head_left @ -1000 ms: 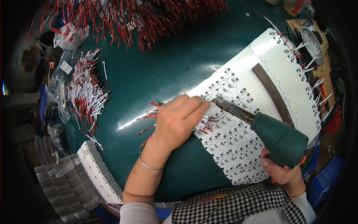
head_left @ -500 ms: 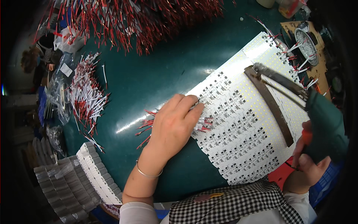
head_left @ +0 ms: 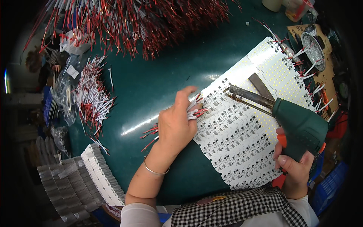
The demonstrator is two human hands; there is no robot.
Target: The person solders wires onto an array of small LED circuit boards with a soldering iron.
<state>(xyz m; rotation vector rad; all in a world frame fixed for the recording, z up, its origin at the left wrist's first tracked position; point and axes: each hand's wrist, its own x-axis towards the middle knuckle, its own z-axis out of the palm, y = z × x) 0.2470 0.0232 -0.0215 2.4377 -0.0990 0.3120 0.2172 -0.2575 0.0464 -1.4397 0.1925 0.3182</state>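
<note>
Fingers of the left hand (head_left: 176, 126) pinch red-and-white wires (head_left: 194, 109); the right hand (head_left: 297, 166) has swung the clasped soldering gun (head_left: 287, 119) back, tip just beside them over the circuit panel (head_left: 242, 140).

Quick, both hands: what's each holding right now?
Left hand: closed on a bundle of wires.
Right hand: closed on the green soldering gun.

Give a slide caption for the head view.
Left hand holds red-and-white wires at white circuit panel; right hand grips green soldering gun.

Green pistol-shaped soldering gun (head_left: 298, 126), right of centre, metal tip aimed upper-left over white circuit-board panel (head_left: 242, 140). Small red-and-white wire bundle (head_left: 194, 109) at centre.
</note>
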